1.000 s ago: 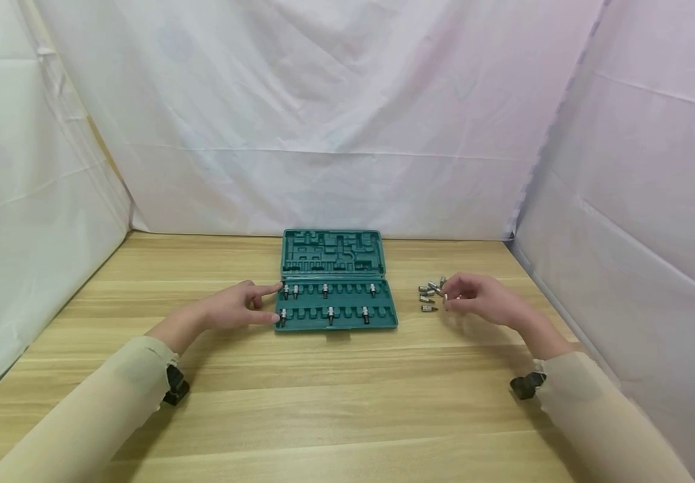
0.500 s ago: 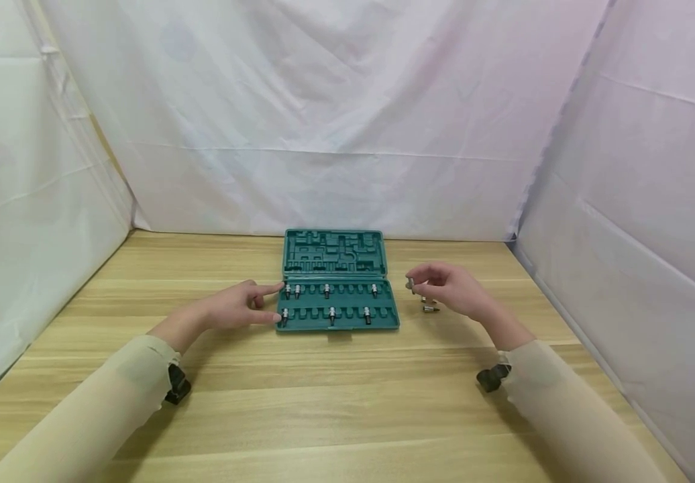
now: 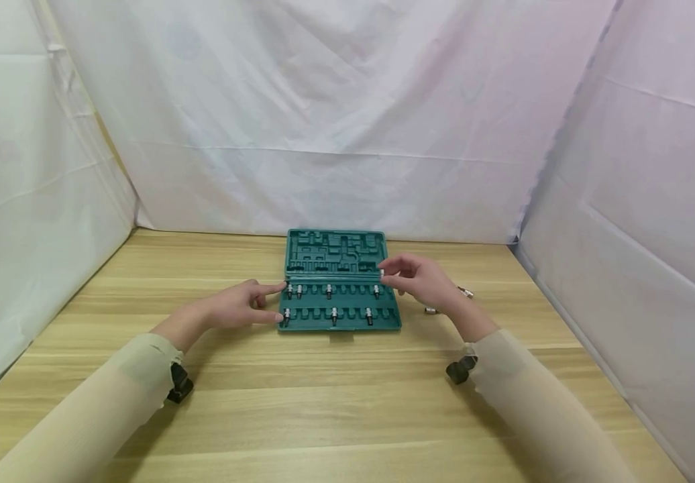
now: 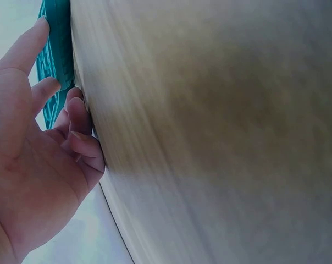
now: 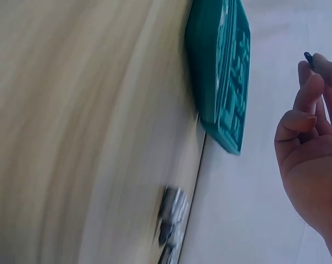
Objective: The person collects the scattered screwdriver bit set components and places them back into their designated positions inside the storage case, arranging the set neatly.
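A green plastic socket case (image 3: pixel 340 302) lies opened flat on the table. Several bit sockets (image 3: pixel 334 315), silver with dark tips, sit in two rows of slots in its near half. My left hand (image 3: pixel 233 306) touches the case's left edge with an extended thumb and index finger; the left wrist view has its other fingers (image 4: pixel 81 115) curled beneath. Over the case's right side, near the hinge, my right hand (image 3: pixel 422 282) pinches another bit socket (image 3: pixel 382 273) between thumb and fingertips. Its dark tip pokes out of the fingertips in the right wrist view.
Loose bit sockets (image 3: pixel 465 292) lie on the wooden table (image 3: pixel 323 402) right of the case, partly hidden by my right hand and wrist. White cloth walls (image 3: pixel 323 134) enclose the table at the back and both sides. Each wrist wears a black camera mount (image 3: pixel 461 369).
My right hand has moved left from the loose bit sockets to above the case, carrying one bit socket. My left hand stays at the case's left edge.
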`<state>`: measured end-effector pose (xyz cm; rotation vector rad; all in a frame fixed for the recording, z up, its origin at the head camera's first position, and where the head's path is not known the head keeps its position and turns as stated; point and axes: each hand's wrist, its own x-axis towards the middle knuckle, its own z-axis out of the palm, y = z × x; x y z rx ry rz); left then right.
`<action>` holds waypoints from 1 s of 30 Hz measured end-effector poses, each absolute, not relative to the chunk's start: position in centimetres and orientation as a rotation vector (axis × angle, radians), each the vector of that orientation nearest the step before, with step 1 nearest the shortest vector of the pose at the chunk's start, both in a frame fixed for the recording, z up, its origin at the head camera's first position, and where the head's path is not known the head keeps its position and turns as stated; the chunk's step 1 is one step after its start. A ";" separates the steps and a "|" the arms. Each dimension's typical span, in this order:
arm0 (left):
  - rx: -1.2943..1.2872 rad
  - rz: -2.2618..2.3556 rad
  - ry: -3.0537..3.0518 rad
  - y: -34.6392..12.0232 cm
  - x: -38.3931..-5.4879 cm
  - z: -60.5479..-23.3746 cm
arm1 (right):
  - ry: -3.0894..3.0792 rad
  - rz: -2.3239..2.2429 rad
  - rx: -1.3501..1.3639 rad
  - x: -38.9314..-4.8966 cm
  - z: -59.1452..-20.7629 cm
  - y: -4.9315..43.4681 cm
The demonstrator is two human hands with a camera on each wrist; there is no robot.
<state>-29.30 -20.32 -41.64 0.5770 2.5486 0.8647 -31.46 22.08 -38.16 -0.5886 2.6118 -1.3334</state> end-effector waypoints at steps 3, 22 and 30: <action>0.576 0.872 2.546 -20.2 -29.4 -41.7 | 2.605 -1.355 -0.620 -31.8 -38.2 21.2; 0.588 0.886 2.537 -19.7 -29.3 -41.5 | 2.564 -1.347 -0.731 -33.9 -38.8 15.2; 0.590 0.888 2.538 -19.5 -29.3 -41.7 | 2.549 -1.324 -0.745 -34.7 -38.9 13.2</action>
